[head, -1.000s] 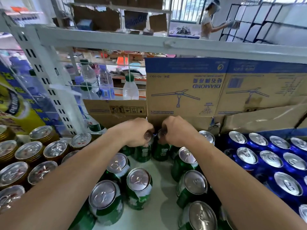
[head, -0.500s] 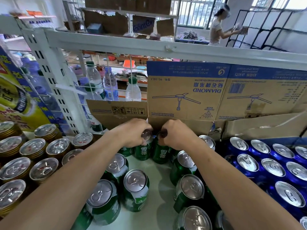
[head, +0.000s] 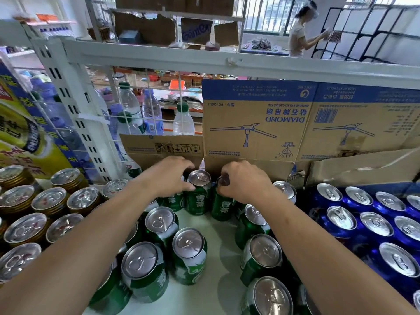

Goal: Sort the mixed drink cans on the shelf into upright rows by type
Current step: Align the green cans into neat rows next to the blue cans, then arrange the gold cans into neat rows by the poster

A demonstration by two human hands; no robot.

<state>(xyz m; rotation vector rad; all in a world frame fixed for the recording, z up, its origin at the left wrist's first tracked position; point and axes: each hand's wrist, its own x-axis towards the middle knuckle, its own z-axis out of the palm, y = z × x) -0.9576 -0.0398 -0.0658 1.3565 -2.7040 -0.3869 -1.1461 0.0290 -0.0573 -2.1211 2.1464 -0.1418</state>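
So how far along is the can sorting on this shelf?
Gold cans on the left and blue cans on the right already stand in upright rows. The left hand grips one green can and the right hand its neighbour, at the back. Still to do: the front green cans, scattered rather than in rows.

Cans (head: 188,245) stand on the shelf (head: 220,246), cardboard boxes (head: 256,123) behind them.

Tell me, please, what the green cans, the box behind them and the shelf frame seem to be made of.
Green cans: metal, probably aluminium; bare silvery tops gleam, sides carry glossy green print. Box: brown cardboard, matte, with blue print and torn edges. Shelf frame: likely steel painted white, judging by its punched slots and smooth sheen.
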